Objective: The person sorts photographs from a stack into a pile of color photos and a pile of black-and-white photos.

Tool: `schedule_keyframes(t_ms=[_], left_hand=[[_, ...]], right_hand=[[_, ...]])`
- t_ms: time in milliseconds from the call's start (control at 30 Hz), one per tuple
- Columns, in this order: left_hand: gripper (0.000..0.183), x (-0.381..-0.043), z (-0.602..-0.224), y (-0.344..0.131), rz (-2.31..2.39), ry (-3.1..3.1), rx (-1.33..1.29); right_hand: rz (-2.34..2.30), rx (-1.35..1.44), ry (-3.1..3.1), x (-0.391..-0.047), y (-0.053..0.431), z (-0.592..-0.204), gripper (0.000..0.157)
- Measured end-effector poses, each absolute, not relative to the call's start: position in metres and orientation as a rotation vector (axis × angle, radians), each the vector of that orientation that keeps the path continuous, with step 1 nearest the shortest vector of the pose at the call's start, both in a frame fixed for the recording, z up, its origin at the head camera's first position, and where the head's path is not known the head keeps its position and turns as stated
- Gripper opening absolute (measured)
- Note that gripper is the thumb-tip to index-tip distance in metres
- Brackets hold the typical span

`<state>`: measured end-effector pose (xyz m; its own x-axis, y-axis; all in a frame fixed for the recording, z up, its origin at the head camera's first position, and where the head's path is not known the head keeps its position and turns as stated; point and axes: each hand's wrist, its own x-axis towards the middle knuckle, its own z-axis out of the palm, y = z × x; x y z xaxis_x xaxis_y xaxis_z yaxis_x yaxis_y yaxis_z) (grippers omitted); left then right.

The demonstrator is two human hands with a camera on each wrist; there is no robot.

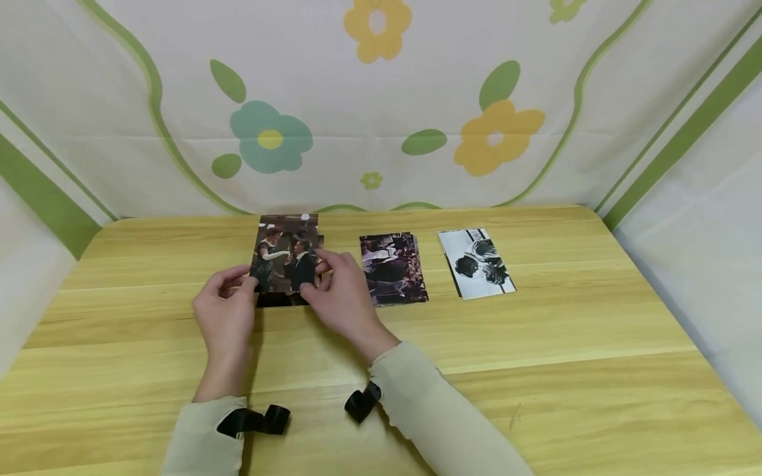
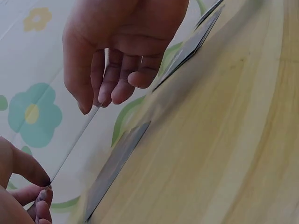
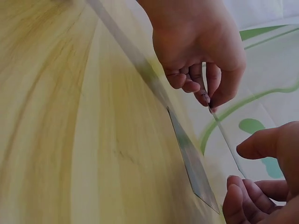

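Observation:
Both hands hold one colour photo print (image 1: 286,254), which shows a dark-suited figure and another with a long white glove. My left hand (image 1: 229,307) pinches its lower left corner between thumb and fingers. At the right edge, my right hand (image 1: 345,294) has its thumb on the front and its fingers at the side and behind. Seen edge-on in the left wrist view, the print (image 2: 74,144) is tilted and raised above the table. Directly below lies a pile of prints (image 2: 119,170), mostly covered by the raised one in the head view.
A second pile, with a dark purple crowd picture (image 1: 393,268) on top, lies to the right of my right hand. Further right is a black-and-white print (image 1: 479,264) on another. The wooden table (image 1: 565,370) meets a flowered cloth (image 1: 369,106) at its back edge.

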<state>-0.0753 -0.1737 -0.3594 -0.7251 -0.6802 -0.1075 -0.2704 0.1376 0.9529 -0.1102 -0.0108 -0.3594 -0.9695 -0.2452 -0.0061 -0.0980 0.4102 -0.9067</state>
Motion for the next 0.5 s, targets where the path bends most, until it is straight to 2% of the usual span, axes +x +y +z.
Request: schedule_keyframes(t_ms=[367,500], left_hand=[[0.028,-0.074,-0.368,-0.177,-1.51,-2.294,0.924],[0.028,-0.073,-0.37,-0.177,-1.452,-2.369,0.921]], right_hand=[[-1.404,-0.215,2.53,-0.112,-0.012,-0.368,0.072],[-1.39,-0.193,2.532,-0.114,-0.012,-0.371,0.066]])
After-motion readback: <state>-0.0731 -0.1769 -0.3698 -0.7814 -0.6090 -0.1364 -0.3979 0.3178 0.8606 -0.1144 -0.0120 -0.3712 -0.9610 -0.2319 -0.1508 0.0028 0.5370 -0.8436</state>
